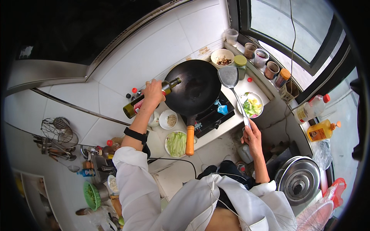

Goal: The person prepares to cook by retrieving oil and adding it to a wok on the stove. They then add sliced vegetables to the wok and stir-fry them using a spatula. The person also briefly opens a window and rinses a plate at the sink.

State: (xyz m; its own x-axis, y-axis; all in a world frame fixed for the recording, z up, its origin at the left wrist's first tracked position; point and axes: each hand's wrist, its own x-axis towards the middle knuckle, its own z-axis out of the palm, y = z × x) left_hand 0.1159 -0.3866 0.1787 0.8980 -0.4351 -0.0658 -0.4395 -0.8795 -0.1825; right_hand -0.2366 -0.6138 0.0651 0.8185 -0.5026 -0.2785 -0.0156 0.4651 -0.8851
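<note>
My left hand (153, 91) grips a dark green glass bottle (138, 104) with a red label, tilted so its neck reaches over the left side of a black wok (193, 86). The wok rests on a black gas stove (215, 124), its wooden handle (190, 140) pointing towards me. In my right hand (252, 135) is the handle of a metal wok spatula (229, 77); its blade is raised beside the wok's right rim. Cut pale green strips lie on a plate (176, 143), with a small bowl of chopped bits (168, 119) behind. Sliced greens and yellow pieces fill another plate (250, 105).
A bowl of dried spices (222, 58) and a green-lidded jar (240, 64) stand behind the wok. Several seasoning tubs (271, 70) line the window ledge. Towards the right are an orange-yellow bottle (321, 131) and a steel pot lid (299, 181). A green basket (92, 195) stands at left.
</note>
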